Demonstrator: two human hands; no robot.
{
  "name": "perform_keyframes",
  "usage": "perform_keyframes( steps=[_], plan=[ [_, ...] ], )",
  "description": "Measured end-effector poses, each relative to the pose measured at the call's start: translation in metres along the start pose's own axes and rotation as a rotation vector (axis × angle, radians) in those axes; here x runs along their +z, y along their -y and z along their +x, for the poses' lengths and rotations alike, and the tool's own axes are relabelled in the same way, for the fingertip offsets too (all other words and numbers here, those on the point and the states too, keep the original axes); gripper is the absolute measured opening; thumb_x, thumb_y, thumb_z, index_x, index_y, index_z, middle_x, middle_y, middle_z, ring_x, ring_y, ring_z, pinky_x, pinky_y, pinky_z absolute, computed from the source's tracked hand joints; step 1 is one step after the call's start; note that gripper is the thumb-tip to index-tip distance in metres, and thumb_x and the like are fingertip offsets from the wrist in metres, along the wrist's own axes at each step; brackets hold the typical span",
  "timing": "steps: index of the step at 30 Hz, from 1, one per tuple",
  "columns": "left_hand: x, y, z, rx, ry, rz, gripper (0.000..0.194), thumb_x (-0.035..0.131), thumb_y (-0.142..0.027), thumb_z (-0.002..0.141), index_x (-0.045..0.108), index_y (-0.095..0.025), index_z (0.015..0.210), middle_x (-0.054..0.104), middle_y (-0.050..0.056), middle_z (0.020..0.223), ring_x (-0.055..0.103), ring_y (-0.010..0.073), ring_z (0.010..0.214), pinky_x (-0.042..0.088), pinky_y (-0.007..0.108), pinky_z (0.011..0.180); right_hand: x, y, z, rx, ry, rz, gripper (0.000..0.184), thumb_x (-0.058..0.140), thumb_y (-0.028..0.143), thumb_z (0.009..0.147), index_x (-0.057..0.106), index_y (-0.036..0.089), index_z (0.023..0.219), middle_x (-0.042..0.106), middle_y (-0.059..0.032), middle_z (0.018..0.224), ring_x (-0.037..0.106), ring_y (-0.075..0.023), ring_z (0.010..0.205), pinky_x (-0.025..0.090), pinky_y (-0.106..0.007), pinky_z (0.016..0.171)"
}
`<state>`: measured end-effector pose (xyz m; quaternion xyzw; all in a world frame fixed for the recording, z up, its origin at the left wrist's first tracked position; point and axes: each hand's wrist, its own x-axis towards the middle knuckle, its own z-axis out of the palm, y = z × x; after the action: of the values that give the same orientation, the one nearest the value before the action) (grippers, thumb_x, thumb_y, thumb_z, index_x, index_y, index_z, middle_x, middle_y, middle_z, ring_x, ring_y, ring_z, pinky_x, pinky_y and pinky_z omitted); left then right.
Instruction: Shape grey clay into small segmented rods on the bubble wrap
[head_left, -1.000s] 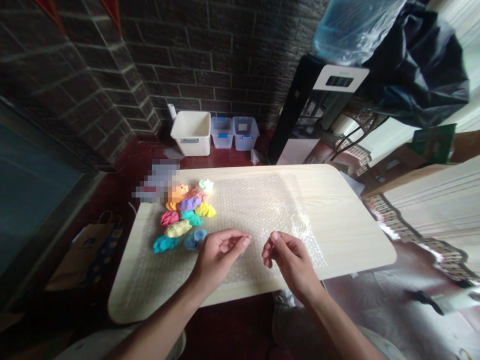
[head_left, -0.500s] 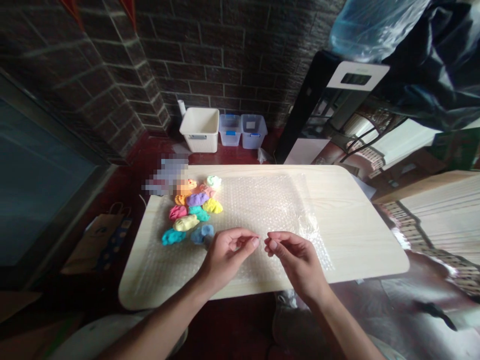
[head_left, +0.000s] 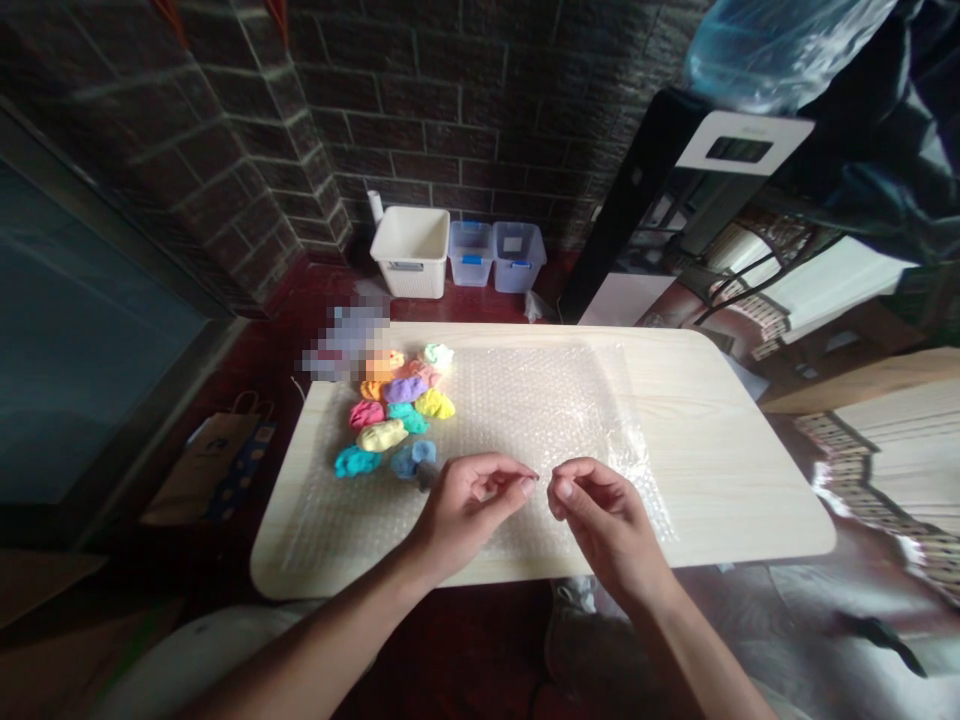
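Observation:
Above the bubble wrap, my left hand is closed in a pinch, thumb against forefinger. A tiny dark speck shows at its fingertips, too small to name. Facing it across a narrow gap, my right hand also pinches; whatever it holds, if anything, is hidden. Soft clay-like lumps lie on the wrap at the left, among them a purple lump, a pale yellow lump, a turquoise lump and a yellow lump. Nearest my left hand are a blue lump and a grey lump, partly covered by it.
The wrap lies on a pale wooden table with rounded corners. Behind it, a cream bin and two clear boxes stand on the floor by a brick wall. A water dispenser rises back right; a paper bag sits left.
The view has shifted, so the table appears farther right. My hands came closer together, then parted slightly, both still pinching. More of the grey lump shows beside my left hand.

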<state>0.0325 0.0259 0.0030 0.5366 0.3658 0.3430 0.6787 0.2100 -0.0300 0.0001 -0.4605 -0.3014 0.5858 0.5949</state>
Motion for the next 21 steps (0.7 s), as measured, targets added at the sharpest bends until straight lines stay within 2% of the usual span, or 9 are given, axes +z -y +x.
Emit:
perform_keyframes(
  steps=[5, 8, 13, 17, 21],
  plan=[
    [0.0013, -0.0004, -0.0010, 0.014, 0.011, -0.039, 0.022, 0.074, -0.037, 0.092, 0.078, -0.016, 0.096, 0.080, 0.009, 0.095, 0.075, 0.0228, 0.093, 0.057, 0.031, 0.085, -0.0037, -0.0031, -0.0010, -0.034, -0.054, -0.102, 0.020, 0.092, 0.035, 0.079, 0.086, 0.026, 0.097, 0.074, -0.0022, 0.076, 0.062, -0.0170, 0.073, 0.051, -0.032, 0.072],
    [0.0003, 0.0022, -0.0005, 0.036, 0.003, -0.002, 0.022, 0.073, -0.037, 0.093, 0.079, -0.015, 0.097, 0.080, 0.009, 0.096, 0.075, 0.0222, 0.093, 0.057, 0.031, 0.085, -0.0055, -0.0051, -0.0020, -0.044, -0.043, -0.134, 0.020, 0.091, 0.031, 0.080, 0.085, 0.026, 0.098, 0.076, -0.0026, 0.080, 0.064, -0.0165, 0.071, 0.053, -0.032, 0.070],
    [-0.0004, 0.0005, 0.0004, 0.060, 0.015, 0.034, 0.024, 0.072, -0.036, 0.094, 0.080, -0.014, 0.097, 0.079, 0.011, 0.094, 0.074, 0.0220, 0.089, 0.057, 0.031, 0.082, -0.0044, -0.0031, -0.0024, -0.060, -0.007, -0.193, 0.011, 0.090, 0.030, 0.081, 0.083, 0.023, 0.087, 0.077, -0.0037, 0.075, 0.065, -0.0165, 0.065, 0.054, -0.032, 0.065],
    [0.0000, -0.0042, -0.0001, 0.072, 0.010, 0.059, 0.023, 0.073, -0.036, 0.094, 0.080, -0.014, 0.095, 0.080, 0.010, 0.094, 0.074, 0.0217, 0.088, 0.057, 0.031, 0.081, -0.0011, 0.0008, -0.0028, -0.086, -0.008, -0.286, 0.013, 0.088, 0.033, 0.084, 0.083, 0.021, 0.087, 0.074, -0.0044, 0.072, 0.061, -0.0162, 0.062, 0.051, -0.030, 0.060],
    [0.0007, -0.0049, -0.0008, 0.066, 0.012, 0.066, 0.023, 0.072, -0.036, 0.094, 0.081, -0.014, 0.095, 0.080, 0.010, 0.094, 0.074, 0.0218, 0.088, 0.057, 0.031, 0.081, 0.0004, 0.0013, -0.0036, -0.084, 0.007, -0.275, 0.015, 0.085, 0.035, 0.086, 0.079, 0.021, 0.085, 0.071, -0.0026, 0.067, 0.061, -0.0158, 0.060, 0.050, -0.030, 0.059]
  ],
)
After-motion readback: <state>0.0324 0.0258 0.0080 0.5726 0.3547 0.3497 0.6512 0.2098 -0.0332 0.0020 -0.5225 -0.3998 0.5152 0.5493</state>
